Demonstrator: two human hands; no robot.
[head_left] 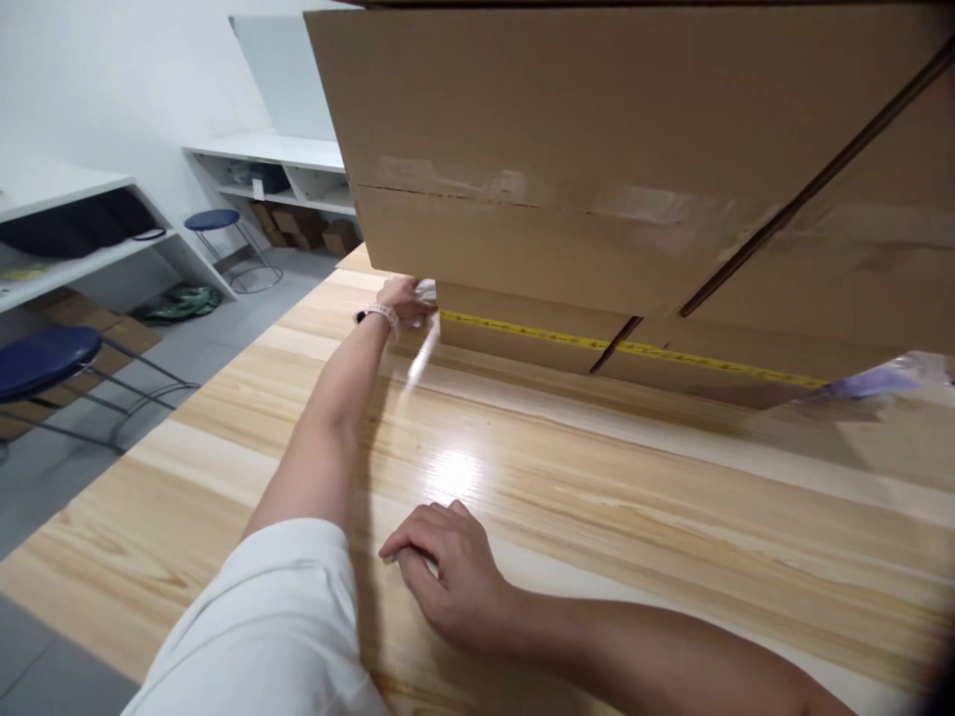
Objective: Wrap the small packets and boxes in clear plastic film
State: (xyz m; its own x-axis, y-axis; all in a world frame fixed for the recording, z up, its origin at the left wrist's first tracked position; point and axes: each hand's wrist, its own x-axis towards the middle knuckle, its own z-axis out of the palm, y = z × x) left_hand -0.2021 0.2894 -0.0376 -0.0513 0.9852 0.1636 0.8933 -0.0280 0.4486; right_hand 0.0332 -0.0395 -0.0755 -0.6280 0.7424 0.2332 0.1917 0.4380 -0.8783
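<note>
A large cardboard box (567, 109) stands in front of me, its face crossed by clear tape. Beneath it, a lower cardboard surface (514, 340) carries a yellow strip (537, 330) with small dark marks. My left hand (403, 298), with a pale band at the wrist, reaches to the lower left corner of the cardboard. Its fingers are closed on some clear plastic (426, 289); the fingertips are partly hidden. Nearer to me, my right hand (455, 572) is over the wooden table with its fingers curled and thumb close to the index finger. Nothing shows in it.
The wooden table (224, 438) has its left edge running diagonally. Purplish clear plastic (872, 380) lies by the cardboard at right. Two blue-topped stools (49, 360) and white shelving (273, 149) are beyond the table. Small cartons (298, 225) sit under the shelves.
</note>
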